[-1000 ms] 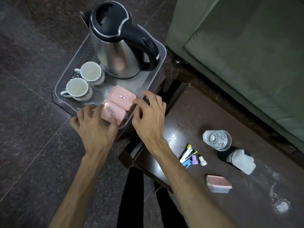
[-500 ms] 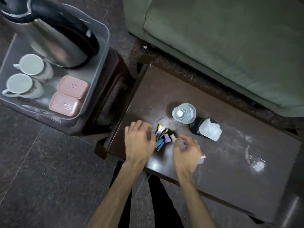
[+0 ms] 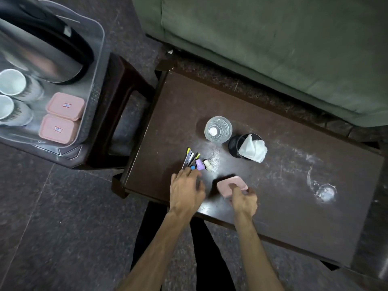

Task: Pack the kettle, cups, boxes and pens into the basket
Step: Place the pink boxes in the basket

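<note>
A clear plastic basket (image 3: 97, 66) stands on a dark stool at the left. It holds the steel kettle (image 3: 45, 57), two white cups (image 3: 11, 81) and two pink boxes (image 3: 65, 106). On the dark table, a bunch of pens (image 3: 192, 158) lies under the fingers of my left hand (image 3: 185, 189), which closes over their near ends. My right hand (image 3: 243, 199) grips a third pink box (image 3: 231, 184) by its near edge, on or just above the table top.
A water bottle (image 3: 218, 129) and a black holder with white tissue (image 3: 248, 147) stand behind the pens. The dark table (image 3: 294, 206) has white smears at the right. A green sofa (image 3: 273, 49) runs along the far side.
Both hands left the boxes in the basket and came to the table. The left hand settled over the pens. The right hand slid right and took hold of the pink box.
</note>
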A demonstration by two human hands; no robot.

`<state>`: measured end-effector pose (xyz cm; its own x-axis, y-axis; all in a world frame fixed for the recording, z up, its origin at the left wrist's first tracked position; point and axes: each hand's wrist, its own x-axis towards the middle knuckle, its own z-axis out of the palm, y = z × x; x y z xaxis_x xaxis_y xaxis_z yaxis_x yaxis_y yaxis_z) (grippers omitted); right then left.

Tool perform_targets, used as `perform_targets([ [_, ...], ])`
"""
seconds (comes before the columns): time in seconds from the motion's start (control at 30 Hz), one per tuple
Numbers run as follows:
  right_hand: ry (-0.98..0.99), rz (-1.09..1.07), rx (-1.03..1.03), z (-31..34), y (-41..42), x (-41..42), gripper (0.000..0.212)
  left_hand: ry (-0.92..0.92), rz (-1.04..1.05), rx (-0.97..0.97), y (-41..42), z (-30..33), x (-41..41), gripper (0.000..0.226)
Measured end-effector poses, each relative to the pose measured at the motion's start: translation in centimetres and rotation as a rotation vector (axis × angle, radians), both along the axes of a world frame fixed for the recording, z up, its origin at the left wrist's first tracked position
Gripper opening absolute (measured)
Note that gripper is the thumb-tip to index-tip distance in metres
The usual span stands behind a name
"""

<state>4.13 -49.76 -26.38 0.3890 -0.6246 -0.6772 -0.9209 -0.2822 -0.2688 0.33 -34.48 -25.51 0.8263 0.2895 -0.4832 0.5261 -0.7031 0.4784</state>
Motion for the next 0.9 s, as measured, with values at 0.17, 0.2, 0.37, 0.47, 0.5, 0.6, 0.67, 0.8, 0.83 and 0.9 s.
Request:
perform_targets([
  [0.17, -0.129, -0.034, 0.277, 2.0, 4.1, 0.8, 0.032, -0.126, 0.185, -0.039, 2.1, 2.0, -0.1, 0.019],
  [0.2, -0.159, -0.042, 0.350, 2.5, 5.6, 1.2, 0.029, -0.153, 0.212, -0.042, 3.0, 2.4, 0.0, 0.018],
  [0.37, -0.257, 0.158, 0.576, 5.9, 13.9, 4.3, 0.026, -0.350, 0.440, -0.067, 9.5, 5.2, 0.6, 0.024],
  [0.47, -0.321, 0.277, 0.733, 7.9, 20.1, 6.1, 0.033, -0.477, 0.618, -0.085, 14.6, 7.3, 1.1, 0.028],
  [0.5, -0.339, 0.324, 0.767, 8.5, 22.4, 6.6, 0.035, -0.508, 0.674, -0.100, 16.4, 7.9, 1.4, 0.025],
  [0.6, -0.362, 0.524, 0.800, 9.4, 29.2, 7.7, 0.033, -0.591, 0.861, -0.079, 21.7, 9.5, 2.0, 0.019],
  [0.67, -0.395, 0.682, 0.777, 9.9, 33.7, 8.1, 0.031, -0.637, 0.962, -0.017, 25.5, 9.9, 1.9, 0.023],
  [0.8, -0.471, 0.971, 0.671, 10.4, 41.8, 7.9, 0.034, -0.655, 1.028, 0.087, 31.8, 9.3, 0.8, 0.027],
  [0.83, -0.473, 1.034, 0.640, 10.3, 43.4, 7.9, 0.033, -0.654, 1.048, 0.100, 33.0, 8.9, 0.6, 0.027],
  [0.9, -0.468, 1.177, 0.551, 9.7, 46.1, 7.8, 0.030, -0.617, 1.091, 0.112, 34.9, 8.1, 0.3, 0.031],
])
